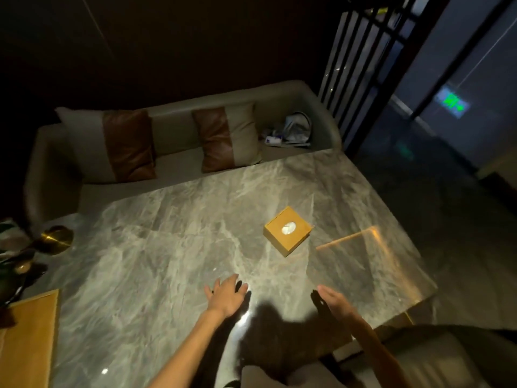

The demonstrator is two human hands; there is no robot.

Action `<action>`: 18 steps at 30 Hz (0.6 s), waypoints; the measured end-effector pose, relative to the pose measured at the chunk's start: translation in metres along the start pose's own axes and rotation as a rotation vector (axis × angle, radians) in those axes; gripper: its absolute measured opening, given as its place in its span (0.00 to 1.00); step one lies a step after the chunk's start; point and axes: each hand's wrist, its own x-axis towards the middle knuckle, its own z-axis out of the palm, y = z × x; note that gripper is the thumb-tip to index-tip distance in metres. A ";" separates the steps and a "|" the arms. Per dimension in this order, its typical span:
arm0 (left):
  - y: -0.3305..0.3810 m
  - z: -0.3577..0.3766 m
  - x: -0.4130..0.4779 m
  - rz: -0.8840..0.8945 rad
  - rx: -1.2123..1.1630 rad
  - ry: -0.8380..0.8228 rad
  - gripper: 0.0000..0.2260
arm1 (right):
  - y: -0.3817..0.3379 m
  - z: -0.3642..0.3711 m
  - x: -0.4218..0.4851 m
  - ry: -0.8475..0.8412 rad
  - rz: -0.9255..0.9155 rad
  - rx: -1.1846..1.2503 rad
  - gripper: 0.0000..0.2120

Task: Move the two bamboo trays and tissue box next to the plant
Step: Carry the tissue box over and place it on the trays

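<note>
A square wooden tissue box (287, 231) with a white tissue in its oval slot lies on the marble table (173, 247), right of centre. A bamboo tray (26, 337) lies at the table's lower left edge, partly cut off by the frame. The plant (16, 261), dark leaves with a brass base, stands at the far left just above that tray. My left hand (225, 296) hovers open over the table, below and left of the tissue box. My right hand (334, 302) is open too, edge-on, below and right of the box. Neither hand touches anything.
A beige sofa (179, 169) with two brown-and-cream cushions runs along the table's far side; a bag and small items lie at its right end. A chair (419, 359) sits at the near right corner. A slatted screen (361, 65) stands at the back right.
</note>
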 end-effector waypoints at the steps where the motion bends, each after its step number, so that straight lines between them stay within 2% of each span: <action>1: 0.010 0.002 0.005 -0.010 -0.033 -0.015 0.25 | 0.002 -0.011 0.006 -0.019 0.020 -0.038 0.14; 4: 0.043 0.004 0.025 -0.032 -0.104 -0.035 0.24 | -0.012 -0.046 0.041 -0.006 0.036 -0.077 0.14; 8: 0.098 0.003 0.058 -0.090 -0.367 0.054 0.20 | -0.074 -0.082 0.106 0.035 -0.048 -0.097 0.21; 13: 0.164 0.005 0.097 -0.301 -0.702 0.138 0.25 | -0.139 -0.081 0.169 -0.093 -0.162 -0.261 0.28; 15: 0.182 0.009 0.108 -0.400 -0.890 0.142 0.28 | -0.145 -0.071 0.179 -0.195 -0.136 -0.215 0.29; 18: 0.202 0.016 0.118 -0.441 -1.078 0.146 0.20 | -0.143 -0.060 0.191 -0.224 -0.084 -0.210 0.31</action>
